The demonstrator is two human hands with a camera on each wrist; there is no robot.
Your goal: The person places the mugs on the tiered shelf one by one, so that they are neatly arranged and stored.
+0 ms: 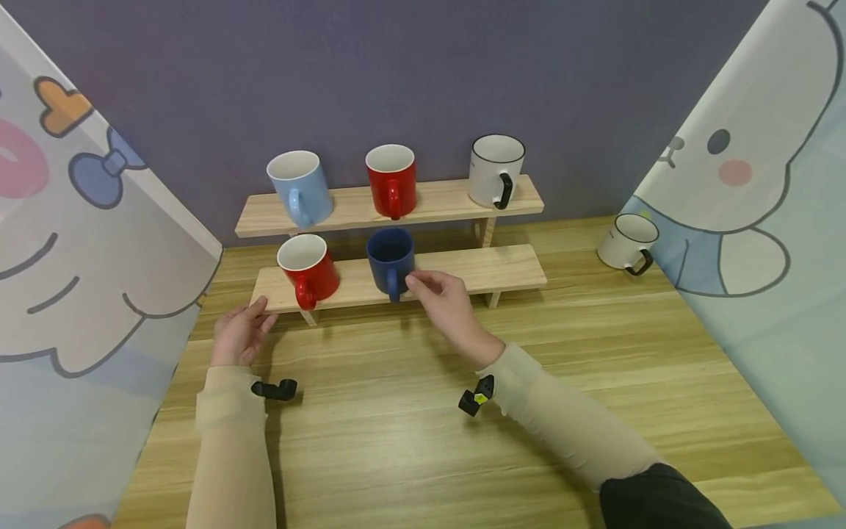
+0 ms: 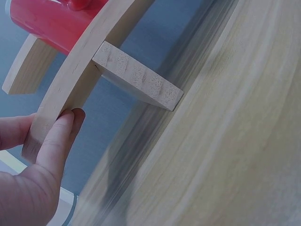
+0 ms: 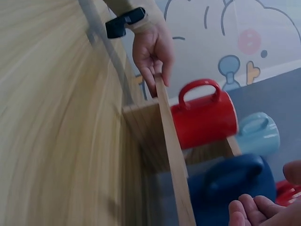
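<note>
Hidden or unclear: the left wrist view shows only the underside of the lower shelf (image 2: 70, 80) and part of one red mug (image 2: 51, 21); the right wrist view is blurred, and its fingertips (image 3: 249, 212) are cut off at the edge.

Surface and room: wooden table (image 1: 410, 433), purple back wall, cartoon-printed panels on either side.

Count: six mugs on a two-tier wooden rack, one more off it.
- Upper shelf (image 1: 449, 198): light blue mug (image 1: 299, 187), red mug (image 1: 392, 178), white mug (image 1: 496, 169).
- Lower shelf: red mug (image 1: 307, 268), dark blue mug (image 1: 391, 258).
- Table, far right: white mug (image 1: 628, 242).

Left hand (image 1: 239, 334): thumb and fingers pinch the lower shelf's left end.

Right hand (image 1: 446, 297): loosely curled fingertips touch the dark blue mug beside its handle; whether they grip it cannot be told.
</note>
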